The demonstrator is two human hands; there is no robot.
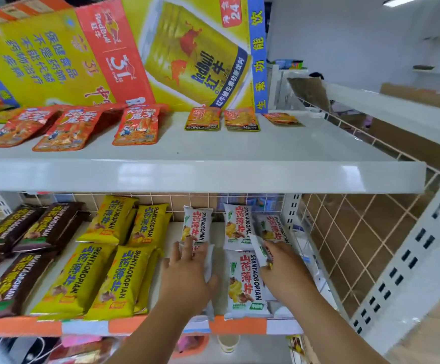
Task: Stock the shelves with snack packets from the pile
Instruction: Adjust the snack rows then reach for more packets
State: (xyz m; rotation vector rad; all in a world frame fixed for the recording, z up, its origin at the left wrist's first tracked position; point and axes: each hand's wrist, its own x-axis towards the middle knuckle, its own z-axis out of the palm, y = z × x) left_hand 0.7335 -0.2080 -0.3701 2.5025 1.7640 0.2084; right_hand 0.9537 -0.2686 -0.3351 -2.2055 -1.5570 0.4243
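Nearest, two forearms reach in over the orange-and-white front edge of the lower shelf (240, 325). The left hand (187, 274) lies flat on a covered white packet (209, 261) near that edge. Its fingers are straight and spread, released rather than clasping, and the fingertips touch the bottom of a rear white packet (196, 222).

The right hand (285, 269) is toward the shelf's right end. Its fingers are curled round the edge of a tilted white packet (256, 244), which stands raised off the ones beneath. Between the hands a front white packet (245, 282) lies flat, its lower end at the front edge.

Two more white packets (237, 227) lean at the back edge against the wire grid. Left of them, yellow packets (124, 279) fill the middle in two rows, and brown packets (11, 282) take the left end.

Above and farther back, the upper shelf (187, 176) carries red packets (137, 126) along its left half and small orange packets (203, 118) near its back edge on the right. Behind them stands a large yellow carton (187, 53) with a red bull printed on it.
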